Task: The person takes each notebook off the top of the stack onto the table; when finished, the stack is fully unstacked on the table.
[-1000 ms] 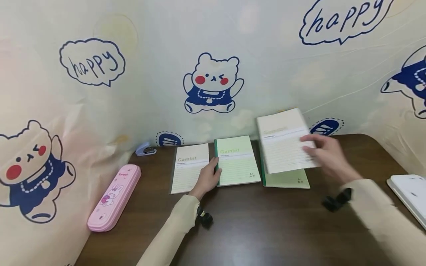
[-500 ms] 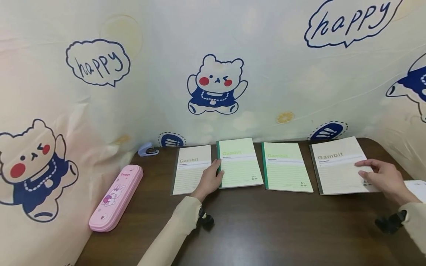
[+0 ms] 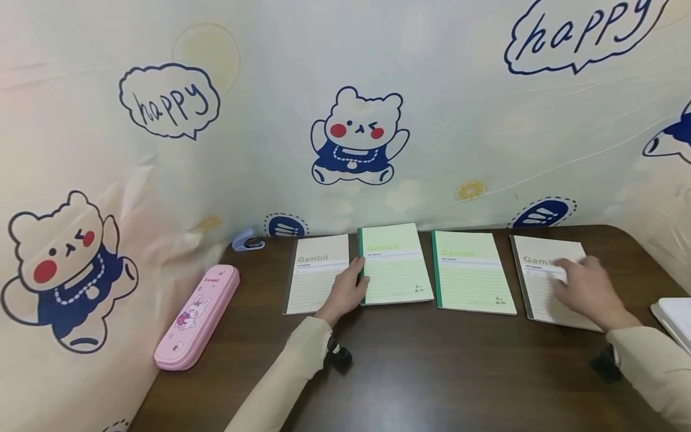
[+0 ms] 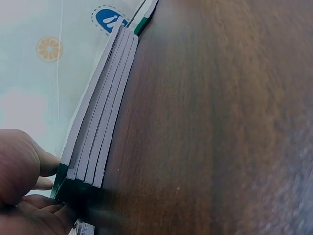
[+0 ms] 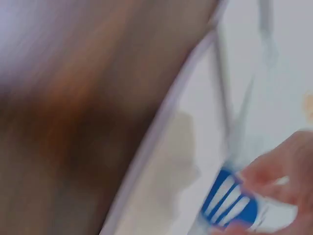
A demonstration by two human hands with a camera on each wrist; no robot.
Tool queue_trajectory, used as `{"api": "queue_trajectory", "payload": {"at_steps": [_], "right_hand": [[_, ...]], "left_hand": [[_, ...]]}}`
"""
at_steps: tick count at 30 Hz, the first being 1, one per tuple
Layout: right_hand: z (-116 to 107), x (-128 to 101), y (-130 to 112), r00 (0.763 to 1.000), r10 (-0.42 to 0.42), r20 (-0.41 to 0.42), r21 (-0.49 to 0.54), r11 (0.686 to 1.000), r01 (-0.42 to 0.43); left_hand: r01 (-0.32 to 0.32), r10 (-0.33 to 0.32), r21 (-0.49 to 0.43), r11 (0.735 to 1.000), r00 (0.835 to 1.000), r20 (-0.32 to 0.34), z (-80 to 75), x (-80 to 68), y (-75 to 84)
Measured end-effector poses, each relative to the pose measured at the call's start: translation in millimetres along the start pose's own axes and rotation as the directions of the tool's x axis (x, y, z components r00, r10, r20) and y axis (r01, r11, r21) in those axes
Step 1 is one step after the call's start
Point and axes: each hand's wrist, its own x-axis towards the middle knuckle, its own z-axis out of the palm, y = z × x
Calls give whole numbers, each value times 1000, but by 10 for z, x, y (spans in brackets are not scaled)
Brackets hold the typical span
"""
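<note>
In the head view several Gambit notebooks lie in a row. My left hand (image 3: 348, 286) is at the left edge of a green-covered notebook (image 3: 396, 264), its thumb on the cover by the spine. The left wrist view shows this as the top of a stack (image 4: 105, 107), fingers pinching the spine corner. My right hand (image 3: 588, 291), blurred, hovers over the white-covered notebook (image 3: 550, 306) at the right end, fingers loosely bent and apart from it. Between them is another green notebook (image 3: 475, 273). A white notebook (image 3: 318, 273) lies left of my left hand.
A pink pencil case (image 3: 197, 318) lies on the table's left side. Behind it is a small lilac stapler (image 3: 248, 240). A white case (image 3: 675, 321) is at the right edge. A patterned cloth (image 3: 432, 150) hangs behind the brown table (image 3: 432, 372).
My right hand carried a white notebook rightward from above the second green one, set it down at the row's right end, let go and moved left over it. My left hand stayed put.
</note>
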Motion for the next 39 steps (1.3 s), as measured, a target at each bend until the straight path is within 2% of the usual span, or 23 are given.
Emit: {"api": "queue_trajectory", "payload": {"at_steps": [2, 3, 5, 7, 9, 11, 14, 18, 20, 27, 33, 39], "right_hand": [[102, 62, -275, 983, -144, -116, 89, 984, 154], [157, 97, -430, 973, -189, -132, 156, 966, 209], [282, 171, -756, 968, -234, -94, 296, 922, 251], [438, 250, -1051, 968, -251, -18, 411, 880, 236], [608, 318, -1303, 967, -247, 59, 462, 866, 193], [770, 381, -1500, 964, -241, 116, 472, 867, 160], [971, 433, -1686, 963, -214, 166, 431, 894, 124], [1097, 432, -1778, 967, -181, 180, 418, 904, 91], [1104, 423, -1792, 970, -169, 174, 433, 898, 79], [1119, 432, -1785, 967, -177, 181, 428, 900, 85], [1144, 443, -1789, 964, -197, 177, 419, 902, 108], [1138, 459, -1803, 967, -180, 179, 399, 912, 95]], "left_hand": [[8, -8, 1, 1000, 1000, 6, 6, -7, 7], [8, -8, 0, 1000, 1000, 7, 7, -12, 11], [0, 0, -6, 1000, 1000, 3, 7, -15, 18], [0, 0, -9, 1000, 1000, -3, 7, -16, 20], [3, -3, -9, 1000, 1000, -10, 10, -15, 18], [5, -6, -10, 1000, 1000, -12, 14, -7, 6], [6, -6, -7, 1000, 1000, -6, 27, 3, -9], [5, -5, 1, 1000, 1000, -2, 27, 2, -6], [3, -3, -2, 1000, 1000, -3, 17, -3, 3], [-1, 1, 18, 1000, 1000, -5, 14, 3, 15], [-23, 24, 64, 998, 1000, -19, 54, -7, 86], [-25, 28, 99, 995, 999, -25, 95, -25, 167]]}}
